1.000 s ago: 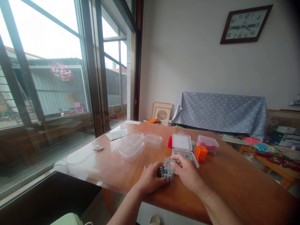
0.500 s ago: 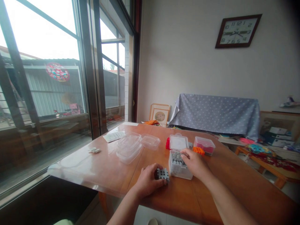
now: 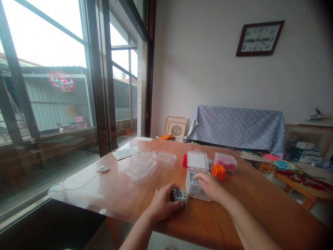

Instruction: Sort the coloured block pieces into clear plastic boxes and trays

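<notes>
My left hand (image 3: 163,201) rests near the table's front edge, its fingers round a small block of grey interlocking pieces (image 3: 180,196). Just right of it stands a clear plastic box (image 3: 195,191) with its lid (image 3: 197,160) swung open behind. Loose grey pieces (image 3: 192,177) lie inside the box. My right hand (image 3: 206,182) reaches over the box's right side, fingertips down among the pieces and drawn together; what they hold, if anything, is hidden.
Behind the box are an orange block (image 3: 219,172), a red block (image 3: 185,160) and a lidded box with pink contents (image 3: 225,162). Clear containers (image 3: 142,166), a printed sheet (image 3: 125,152) and small pale pieces (image 3: 102,169) lie to the left on the wooden table (image 3: 187,217).
My right hand has dipped lower and a little left into the box. The left hand keeps its hold on the grey block. The whole view has shifted slightly.
</notes>
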